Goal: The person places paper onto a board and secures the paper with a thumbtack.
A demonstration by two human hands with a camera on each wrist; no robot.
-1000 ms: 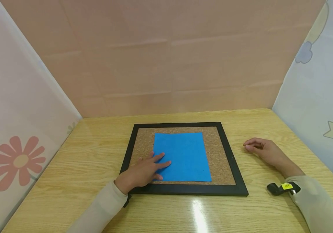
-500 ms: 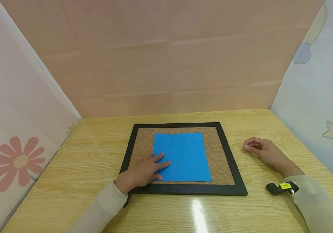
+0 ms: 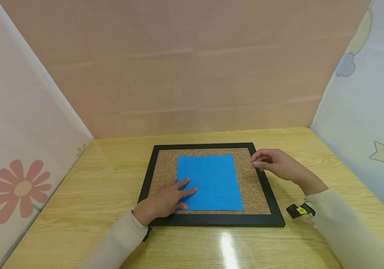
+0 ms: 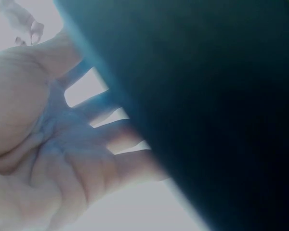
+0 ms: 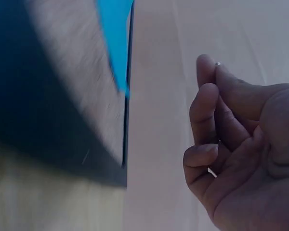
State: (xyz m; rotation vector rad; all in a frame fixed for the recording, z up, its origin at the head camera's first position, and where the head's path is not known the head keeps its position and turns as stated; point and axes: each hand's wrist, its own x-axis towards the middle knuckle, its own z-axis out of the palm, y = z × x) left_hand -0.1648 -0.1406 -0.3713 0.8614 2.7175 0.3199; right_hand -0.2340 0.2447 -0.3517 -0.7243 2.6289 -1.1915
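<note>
A blue sheet (image 3: 208,179) lies flat on a cork board (image 3: 252,186) with a black frame (image 3: 218,220). My left hand (image 3: 161,200) rests on the sheet's lower left part, fingers spread and straight; its palm shows in the left wrist view. Over the board's right frame edge is my right hand (image 3: 277,164), thumb and index finger pinched together. Between those fingertips a tiny silvery pin (image 5: 218,63) glints in the right wrist view, mostly hidden by the fingers. The other fingers of that hand are curled in.
The board lies on a light wooden table (image 3: 104,179). A pinkish cloth wall (image 3: 192,74) stands behind it. Patterned side walls, one with a red flower (image 3: 24,188), close off left and right. Both wrists carry black straps.
My right hand has moved left from the table beside the board to above its right frame edge, still pinching. The left hand and blue sheet stay put.
</note>
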